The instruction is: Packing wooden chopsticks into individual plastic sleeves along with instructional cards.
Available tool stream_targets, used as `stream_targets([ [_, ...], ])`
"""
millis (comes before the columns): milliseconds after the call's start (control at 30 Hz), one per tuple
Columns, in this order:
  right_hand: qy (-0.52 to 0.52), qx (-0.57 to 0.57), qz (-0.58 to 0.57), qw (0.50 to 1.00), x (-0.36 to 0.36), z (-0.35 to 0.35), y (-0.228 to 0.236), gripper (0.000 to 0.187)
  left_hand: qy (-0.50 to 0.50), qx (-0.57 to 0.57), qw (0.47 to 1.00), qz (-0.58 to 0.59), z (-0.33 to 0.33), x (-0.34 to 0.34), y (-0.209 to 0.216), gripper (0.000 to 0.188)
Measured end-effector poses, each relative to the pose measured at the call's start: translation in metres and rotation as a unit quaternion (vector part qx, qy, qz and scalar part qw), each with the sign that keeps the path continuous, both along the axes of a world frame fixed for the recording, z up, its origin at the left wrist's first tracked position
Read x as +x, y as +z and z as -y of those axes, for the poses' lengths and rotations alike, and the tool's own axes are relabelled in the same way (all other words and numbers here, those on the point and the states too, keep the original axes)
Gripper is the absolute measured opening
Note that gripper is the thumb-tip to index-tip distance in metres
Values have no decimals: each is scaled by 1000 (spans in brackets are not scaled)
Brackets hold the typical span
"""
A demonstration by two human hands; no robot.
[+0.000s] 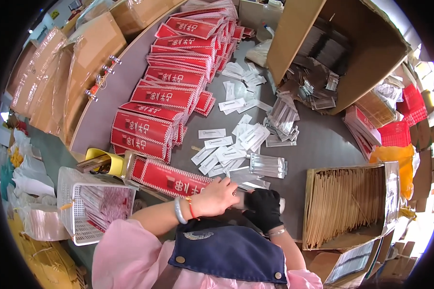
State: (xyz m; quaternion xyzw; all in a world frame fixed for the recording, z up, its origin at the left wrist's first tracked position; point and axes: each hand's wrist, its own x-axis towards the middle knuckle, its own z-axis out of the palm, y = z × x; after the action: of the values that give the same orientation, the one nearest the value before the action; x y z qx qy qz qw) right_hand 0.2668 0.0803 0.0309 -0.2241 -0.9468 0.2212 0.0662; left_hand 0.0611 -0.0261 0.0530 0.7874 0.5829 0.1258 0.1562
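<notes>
My bare left hand (pixel 216 197) is closed, its fingers bent, at the right end of a red paper sleeve (pixel 171 178) with a checked border and white lettering. My right hand (pixel 265 207), in a black fingerless glove, is closed just beside it near the table's front edge. A small pale piece (pixel 239 199) shows between the two hands, and a whitish end sticks out past the glove; what each hand grips is mostly hidden. Just beyond lie loose white paper packets (pixel 225 153) and a bundle of clear, silvery packets (pixel 267 165).
Red sleeves (pixel 164 96) are stacked at the far left. A tilted cardboard box (pixel 371 53) of dark and silvery packets stands far right; a box of wooden sticks (pixel 345 204) is nearer right. At left are a yellow container (pixel 110 164) and a white basket (pixel 74 207).
</notes>
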Motion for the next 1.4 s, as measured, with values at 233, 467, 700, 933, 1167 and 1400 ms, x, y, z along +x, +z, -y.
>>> stream_targets([
  [233, -126, 33, 31, 991, 23, -3, 28, 54, 235, 179, 943, -154, 2, -111, 38, 23],
  [467, -84, 39, 31, 995, 15, 8, 23, 56, 381, 43, 923, 21, 45, -14, -40, 87],
  [700, -62, 11, 51, 997, 11, 8, 29, 58, 378, 57, 915, 129, 46, -13, -54, 85],
  [933, -44, -29, 55, 997, 14, 14, 23, 61, 377, 49, 911, 159, 49, -15, -53, 87],
  [1167, -35, -16, 44, 998, 12, 14, 18, 62, 377, 40, 911, 162, 52, -19, -53, 86],
  [1400, 5, -70, 22, 997, -50, 35, -14, 64, 338, -7, 930, 142, 44, -24, -47, 83],
])
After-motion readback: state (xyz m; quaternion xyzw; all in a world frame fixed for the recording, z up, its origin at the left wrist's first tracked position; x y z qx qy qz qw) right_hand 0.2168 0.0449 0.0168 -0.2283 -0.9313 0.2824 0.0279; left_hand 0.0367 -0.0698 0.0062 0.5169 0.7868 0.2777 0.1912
